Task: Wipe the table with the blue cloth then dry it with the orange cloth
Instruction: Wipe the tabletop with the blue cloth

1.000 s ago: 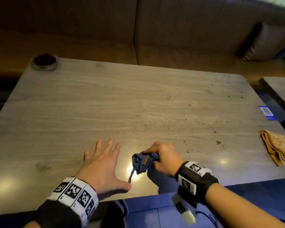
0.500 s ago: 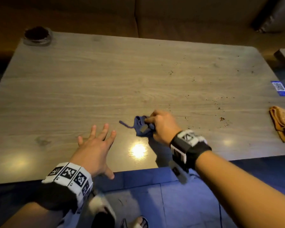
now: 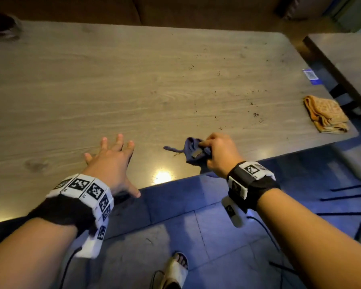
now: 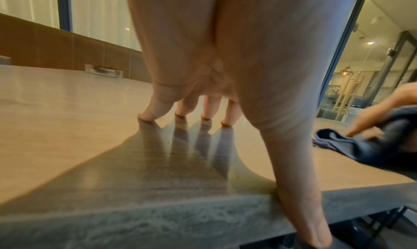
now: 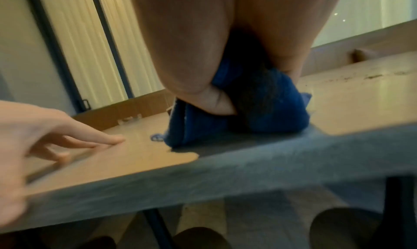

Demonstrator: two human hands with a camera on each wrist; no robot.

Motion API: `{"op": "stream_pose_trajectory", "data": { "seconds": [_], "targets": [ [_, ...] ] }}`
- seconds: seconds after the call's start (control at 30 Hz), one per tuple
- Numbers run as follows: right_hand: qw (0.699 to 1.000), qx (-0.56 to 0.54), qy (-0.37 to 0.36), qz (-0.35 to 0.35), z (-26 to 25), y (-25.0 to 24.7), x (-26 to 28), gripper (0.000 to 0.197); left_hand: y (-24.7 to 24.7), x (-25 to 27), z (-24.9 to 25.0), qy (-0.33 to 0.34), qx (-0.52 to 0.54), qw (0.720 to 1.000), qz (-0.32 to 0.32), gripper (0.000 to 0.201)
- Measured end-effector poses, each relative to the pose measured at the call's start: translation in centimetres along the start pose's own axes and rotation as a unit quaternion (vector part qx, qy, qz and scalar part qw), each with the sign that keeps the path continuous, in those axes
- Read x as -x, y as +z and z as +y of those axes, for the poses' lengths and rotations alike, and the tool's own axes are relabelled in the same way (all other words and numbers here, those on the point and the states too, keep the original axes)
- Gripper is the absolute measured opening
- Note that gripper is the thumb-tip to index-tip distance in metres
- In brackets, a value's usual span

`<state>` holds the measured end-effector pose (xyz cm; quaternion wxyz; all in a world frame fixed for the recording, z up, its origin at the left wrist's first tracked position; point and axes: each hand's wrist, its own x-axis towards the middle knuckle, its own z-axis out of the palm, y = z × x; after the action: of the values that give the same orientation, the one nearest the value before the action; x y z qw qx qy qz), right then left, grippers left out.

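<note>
My right hand grips the bunched blue cloth on the wooden table near its front edge; a thin tail of cloth trails to the left. In the right wrist view the thumb and fingers curl round the blue cloth, which presses on the tabletop. My left hand lies spread on the table to the left, fingertips touching the wood and the thumb hanging over the front edge. The folded orange cloth lies at the table's right edge. Dark crumbs are scattered over the right half.
A round ashtray-like dish sits at the far left corner. A blue QR sticker is near the right edge. A brown bench runs behind the table, and a second table stands to the right. My sandalled foot is on the blue floor.
My right hand has carried the blue cloth up from the front edge and set it on the tabletop. The left hand stays spread on the table. The head view has tilted downward.
</note>
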<state>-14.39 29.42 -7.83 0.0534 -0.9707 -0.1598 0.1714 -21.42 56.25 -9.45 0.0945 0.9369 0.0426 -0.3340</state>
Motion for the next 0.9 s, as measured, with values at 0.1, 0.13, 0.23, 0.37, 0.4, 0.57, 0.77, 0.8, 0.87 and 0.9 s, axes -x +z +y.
{"op": "stream_pose_trajectory", "data": {
  "seconds": [0.1,0.13,0.23,0.37,0.4,0.57,0.77,0.8,0.87,0.9],
  "targets": [
    [0.999,-0.046,-0.023,0.012,-0.8,2.2,4.6,0.034,-0.2,0.2,0.1,-0.002,-0.004,1.0,0.005,0.15],
    [0.998,-0.059,-0.029,0.007,-1.2,2.5,5.8,0.035,-0.2,0.2,0.1,-0.002,-0.004,1.0,0.004,0.149],
    [0.994,-0.101,-0.028,-0.036,-2.2,2.5,8.4,0.041,-0.2,0.1,0.0,0.001,-0.003,1.0,0.002,0.15],
    [0.967,-0.235,0.036,0.088,-3.5,-1.0,5.9,0.049,-0.1,-0.1,-0.1,0.001,-0.005,1.0,-0.002,0.151],
    [0.961,-0.239,0.048,0.128,-3.6,-2.1,4.0,0.049,-0.2,-0.2,0.1,0.005,-0.006,1.0,0.0,0.151],
    [0.992,-0.094,0.065,0.061,-5.8,-3.7,-7.1,0.039,0.0,-0.3,-0.1,0.007,-0.012,1.0,0.002,0.15],
    [0.995,0.015,-0.094,0.009,-8.8,-0.4,-4.3,0.033,-0.2,-0.1,0.1,0.007,-0.017,1.0,0.002,0.151],
    [0.993,-0.009,-0.117,0.023,-8.7,0.4,-2.3,0.031,-0.2,0.0,0.2,0.006,-0.016,1.0,0.002,0.151],
    [0.99,-0.042,-0.134,0.016,-8.2,1.6,1.4,0.035,-0.3,0.0,0.2,0.005,-0.013,1.0,0.0,0.151],
    [0.99,-0.052,-0.129,0.001,-7.9,2.1,3.0,0.041,-0.3,0.1,0.3,0.004,-0.012,1.0,-0.001,0.151]
  ]
}}
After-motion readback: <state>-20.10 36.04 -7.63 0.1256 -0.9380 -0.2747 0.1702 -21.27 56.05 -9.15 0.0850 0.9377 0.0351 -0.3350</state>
